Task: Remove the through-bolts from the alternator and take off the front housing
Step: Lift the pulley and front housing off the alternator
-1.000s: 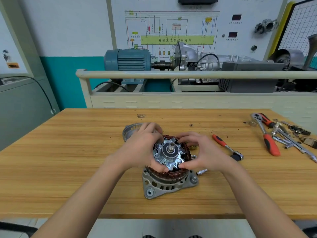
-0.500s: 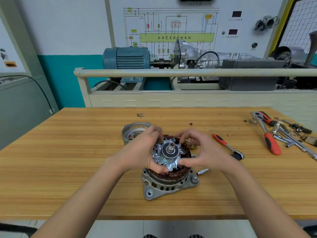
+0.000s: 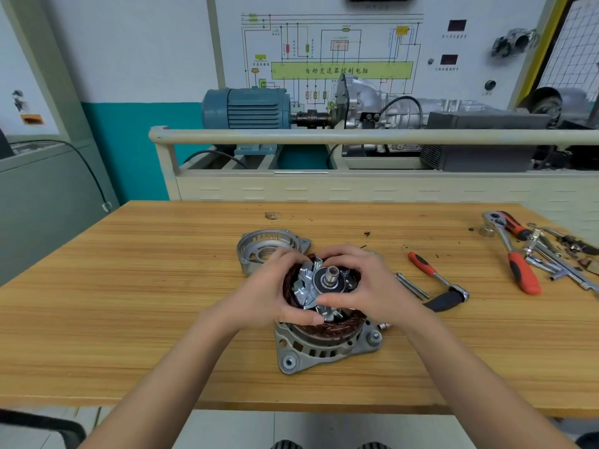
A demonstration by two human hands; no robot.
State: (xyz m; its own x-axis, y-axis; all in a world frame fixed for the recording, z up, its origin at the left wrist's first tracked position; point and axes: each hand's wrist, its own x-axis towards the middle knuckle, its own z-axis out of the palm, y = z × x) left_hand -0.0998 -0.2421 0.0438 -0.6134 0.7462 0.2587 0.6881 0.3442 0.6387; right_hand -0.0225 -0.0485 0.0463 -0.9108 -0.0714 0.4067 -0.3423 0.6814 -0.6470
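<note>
While the wooden table (image 3: 136,319) looks as it did a second ago, the alternator (image 3: 324,335) sits at its near middle, front housing (image 3: 269,247) already off just behind it – both hands have crept inward: left hand (image 3: 269,296) and right hand (image 3: 372,286) curl round the rotor fan (image 3: 304,291), thumbs now nearly touching

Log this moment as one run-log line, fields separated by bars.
front housing off, on table | left hand and right hand grip rotor | rear housing underneath | ratchet idle

Bench (image 3: 136,319) (wooden): alternator (image 3: 327,338), ratchets (image 3: 518,264).
</note>
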